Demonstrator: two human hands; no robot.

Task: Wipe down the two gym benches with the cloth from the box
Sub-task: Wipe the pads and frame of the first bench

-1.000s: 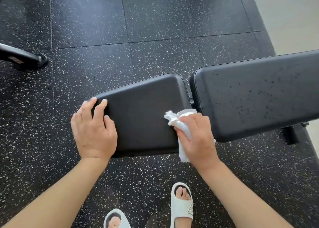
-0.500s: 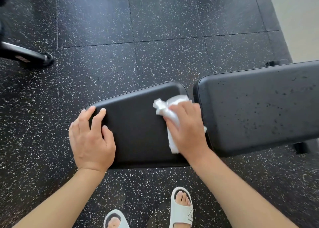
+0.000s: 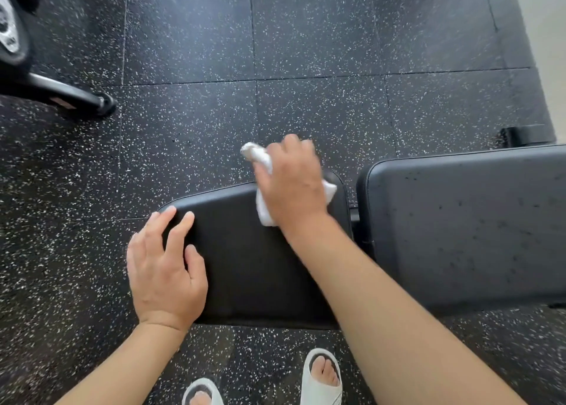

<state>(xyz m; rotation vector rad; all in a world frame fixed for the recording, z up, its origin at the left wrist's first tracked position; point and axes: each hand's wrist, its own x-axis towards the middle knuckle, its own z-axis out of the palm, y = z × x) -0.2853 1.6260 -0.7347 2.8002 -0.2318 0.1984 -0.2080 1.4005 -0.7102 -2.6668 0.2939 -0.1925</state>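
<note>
A black gym bench lies below me, its seat pad [image 3: 254,266] on the left and its longer back pad [image 3: 468,230] on the right, speckled with small dark spots. My right hand [image 3: 291,184] grips a crumpled white cloth [image 3: 265,211] and presses it on the seat pad's far edge. The cloth pokes out past my fingers and under my palm. My left hand [image 3: 165,269] rests flat on the seat pad's near left corner, fingers spread. No box and no second bench are in view.
Black speckled rubber floor tiles [image 3: 306,36] surround the bench. A black machine foot [image 3: 70,96] and a weight plate [image 3: 10,27] sit at the far left. A bench foot [image 3: 526,135] shows at the right. My feet in white slippers [image 3: 321,380] stand close to the seat pad.
My right hand has swept the cloth away from me, from the seat pad's near right side to its far edge. My left hand has stayed on the left corner.
</note>
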